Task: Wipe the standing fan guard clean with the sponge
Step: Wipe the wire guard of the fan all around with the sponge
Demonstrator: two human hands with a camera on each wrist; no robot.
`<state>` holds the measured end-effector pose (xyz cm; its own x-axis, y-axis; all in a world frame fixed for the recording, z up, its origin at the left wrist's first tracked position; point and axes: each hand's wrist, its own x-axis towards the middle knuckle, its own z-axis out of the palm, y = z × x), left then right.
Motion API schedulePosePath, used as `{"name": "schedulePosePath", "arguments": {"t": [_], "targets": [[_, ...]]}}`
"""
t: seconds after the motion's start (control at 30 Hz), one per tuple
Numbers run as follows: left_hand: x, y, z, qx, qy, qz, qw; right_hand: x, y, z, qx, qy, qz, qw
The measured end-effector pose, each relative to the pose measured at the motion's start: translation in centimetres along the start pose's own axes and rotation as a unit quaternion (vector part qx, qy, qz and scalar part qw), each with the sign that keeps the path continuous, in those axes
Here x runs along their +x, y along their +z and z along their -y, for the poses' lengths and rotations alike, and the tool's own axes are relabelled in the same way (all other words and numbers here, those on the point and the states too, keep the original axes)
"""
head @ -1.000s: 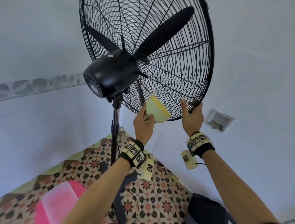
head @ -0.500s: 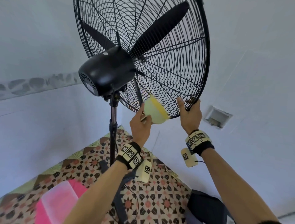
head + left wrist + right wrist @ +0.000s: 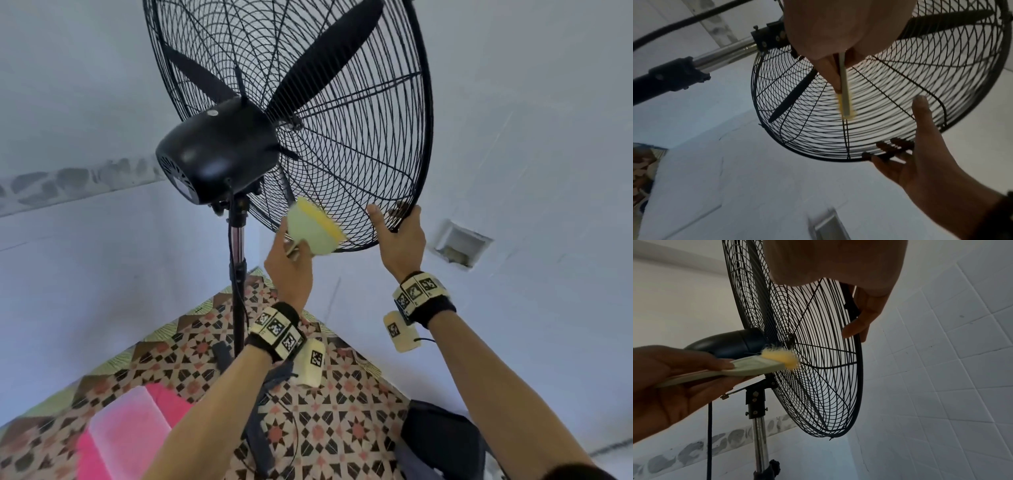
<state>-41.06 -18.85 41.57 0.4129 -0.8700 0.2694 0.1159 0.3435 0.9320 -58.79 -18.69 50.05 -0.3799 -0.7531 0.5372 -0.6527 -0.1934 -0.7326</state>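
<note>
The black standing fan's wire guard (image 3: 346,113) rises above me, with the motor housing (image 3: 219,154) behind it. My left hand (image 3: 291,263) pinches a flat pale-green sponge (image 3: 313,231) and presses its yellow fluffy edge (image 3: 782,357) against the guard's lower rear wires. In the left wrist view the sponge (image 3: 844,97) shows edge-on against the guard (image 3: 838,138). My right hand (image 3: 400,236) grips the guard's lower rim, thumb laid along the mesh and fingers (image 3: 857,324) curled round the rim (image 3: 859,369).
The fan's pole (image 3: 238,270) and black cable stand just left of my left hand. Below lie a patterned floor mat (image 3: 325,428), a pink tub with a translucent lid (image 3: 126,435) and a dark bag (image 3: 442,442). White walls close in behind; a recess (image 3: 459,246) sits at right.
The sponge has slid a little to the left along the lower guard, towards the pole. My right hand has kept its grip on the rim.
</note>
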Motion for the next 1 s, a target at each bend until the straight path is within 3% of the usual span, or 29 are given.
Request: {"name": "schedulePosePath", "arguments": {"t": [0.1,0.23,0.3,0.43,0.6,0.7,0.8,0.9,1.0], "targets": [[-1.1,1.4,-0.4,0.031,0.023,-0.008,0.999,0.0,-0.3,-0.1,0.003,0.001,0.0,1.0],[-5.6,2.2,1.9,0.055,0.019,0.093,0.994,0.5,-1.0,-0.3,-0.001,0.005,0.03,1.0],[-5.5,1.6,1.6,0.049,0.012,0.071,0.996,1.0,-1.5,-0.2,0.0,0.004,0.058,0.998],[-3.3,1.2,0.7,0.003,-0.017,-0.057,0.998,1.5,-2.3,-0.3,0.01,-0.01,0.09,0.996],[-6.8,4.2,1.2,0.06,0.015,-0.029,0.998,2.0,-3.2,-0.6,0.011,-0.022,0.132,0.991],[-8.5,4.9,1.9,-0.018,-0.068,-0.012,0.997,2.9,-4.1,-1.0,-0.004,-0.05,0.177,0.983],[-9.5,6.0,1.0,-0.098,-0.172,0.026,0.98,3.5,-4.7,-0.7,-0.033,-0.093,0.2,0.975],[-10.5,8.1,-0.2,-0.132,-0.215,0.053,0.966,4.2,-5.3,-0.7,-0.048,-0.104,0.206,0.972],[-10.6,9.3,-0.6,-0.21,-0.215,-0.01,0.954,4.4,-5.8,-0.7,-0.05,-0.106,0.207,0.971]]}}
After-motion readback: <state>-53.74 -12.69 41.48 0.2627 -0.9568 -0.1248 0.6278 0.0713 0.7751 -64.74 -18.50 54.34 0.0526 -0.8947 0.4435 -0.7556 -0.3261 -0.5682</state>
